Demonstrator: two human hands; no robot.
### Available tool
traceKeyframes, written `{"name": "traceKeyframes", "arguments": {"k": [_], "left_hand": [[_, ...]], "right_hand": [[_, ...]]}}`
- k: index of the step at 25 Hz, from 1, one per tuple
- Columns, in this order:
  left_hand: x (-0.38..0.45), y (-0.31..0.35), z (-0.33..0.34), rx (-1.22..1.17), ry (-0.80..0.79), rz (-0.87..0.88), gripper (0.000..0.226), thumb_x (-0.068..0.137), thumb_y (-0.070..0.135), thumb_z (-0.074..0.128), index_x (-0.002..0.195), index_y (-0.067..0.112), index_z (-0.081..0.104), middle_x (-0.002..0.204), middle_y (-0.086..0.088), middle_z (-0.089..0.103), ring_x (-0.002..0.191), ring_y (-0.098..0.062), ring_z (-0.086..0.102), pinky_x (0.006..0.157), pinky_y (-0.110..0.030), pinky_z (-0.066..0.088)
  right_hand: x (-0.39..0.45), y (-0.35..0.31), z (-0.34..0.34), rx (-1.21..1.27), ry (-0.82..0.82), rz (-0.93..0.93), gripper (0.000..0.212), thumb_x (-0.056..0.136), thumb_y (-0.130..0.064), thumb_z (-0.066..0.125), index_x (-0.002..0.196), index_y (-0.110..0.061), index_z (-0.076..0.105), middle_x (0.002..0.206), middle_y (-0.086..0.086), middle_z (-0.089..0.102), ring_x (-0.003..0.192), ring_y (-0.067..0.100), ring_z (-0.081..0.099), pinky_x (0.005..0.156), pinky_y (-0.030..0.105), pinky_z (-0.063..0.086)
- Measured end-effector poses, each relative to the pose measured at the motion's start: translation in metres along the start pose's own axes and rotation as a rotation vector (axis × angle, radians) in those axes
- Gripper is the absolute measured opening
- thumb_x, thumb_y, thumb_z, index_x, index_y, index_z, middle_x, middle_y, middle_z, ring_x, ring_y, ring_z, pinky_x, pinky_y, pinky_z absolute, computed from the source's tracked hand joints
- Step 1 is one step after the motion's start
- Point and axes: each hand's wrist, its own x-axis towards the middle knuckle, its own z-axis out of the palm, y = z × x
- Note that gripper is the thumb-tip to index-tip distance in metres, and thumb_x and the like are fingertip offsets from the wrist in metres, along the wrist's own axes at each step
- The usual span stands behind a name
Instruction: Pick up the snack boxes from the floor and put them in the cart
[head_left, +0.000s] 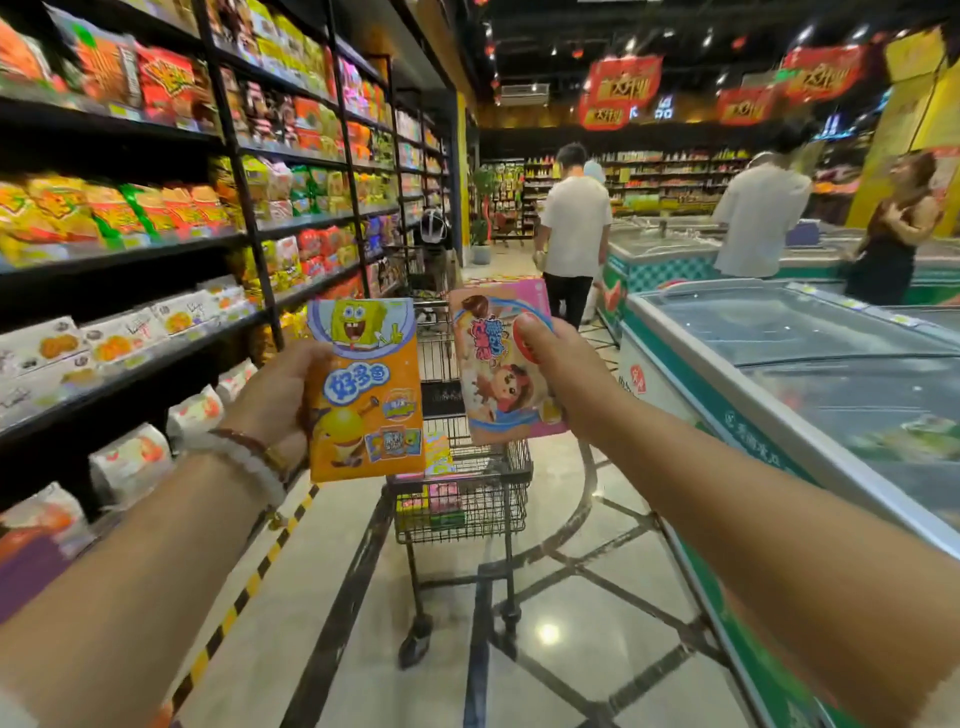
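Gripping, left hand (270, 395): fingers curled round the left edge of the orange snack box (366, 389), beaded bracelets (249, 457) on the wrist.
Gripping, right hand (556, 374): thumb pressed on the face of the pink snack box (501, 364), fingers hidden behind it.
Orange snack box: cartoon sponge figure on top, blue lettering mid-face, held up in the air above the near end of the cart (462, 499).
Pink snack box: cartoon child and red lettering, also held up over the cart, just beside the orange one, not touching.
Long axes: both upright, printed faces toward the camera; pink box tilted slightly, top leaning left.
Cart: black wire basket, more coloured boxes lying inside.
Floor (571, 597): glossy pale tiles with dark inlaid lines.
Room: snack shelves (156, 208) at left, chest freezers (805, 364) at right, shoppers (574, 228) and red hanging signs (623, 83) farther off.
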Motion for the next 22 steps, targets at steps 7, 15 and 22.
{"name": "traceKeyframes", "arguments": {"k": [7, 15, 22], "left_hand": [[0.126, -0.049, -0.029, 0.029, 0.006, -0.071, 0.020, 0.092, 0.023, 0.047, 0.095, 0.014, 0.065, 0.071, -0.002, 0.074, 0.062, -0.015, 0.070, 0.056, -0.032, 0.059], [0.280, -0.096, -0.064, 0.014, 0.018, -0.183, 0.032, 0.090, 0.028, 0.052, 0.116, 0.013, 0.062, 0.101, -0.010, 0.071, 0.087, -0.027, 0.068, 0.075, -0.045, 0.058], [0.393, -0.152, -0.060, 0.049, 0.099, -0.283, 0.022, 0.093, 0.026, 0.047, 0.097, 0.015, 0.066, 0.080, -0.004, 0.074, 0.072, -0.020, 0.069, 0.069, -0.041, 0.058]], "right_hand": [[0.119, 0.078, 0.015, -0.004, 0.036, 0.098, 0.037, 0.099, -0.033, 0.044, 0.123, -0.005, 0.051, 0.106, 0.019, 0.069, 0.090, 0.031, 0.070, 0.070, 0.037, 0.060], [0.236, 0.161, 0.019, -0.039, 0.076, 0.216, 0.036, 0.100, -0.035, 0.041, 0.116, -0.008, 0.056, 0.099, 0.016, 0.072, 0.085, 0.030, 0.072, 0.075, 0.043, 0.059], [0.351, 0.231, 0.002, -0.013, 0.059, 0.314, 0.029, 0.100, -0.032, 0.041, 0.109, -0.010, 0.058, 0.087, 0.011, 0.072, 0.071, 0.022, 0.072, 0.058, 0.031, 0.059]]}}
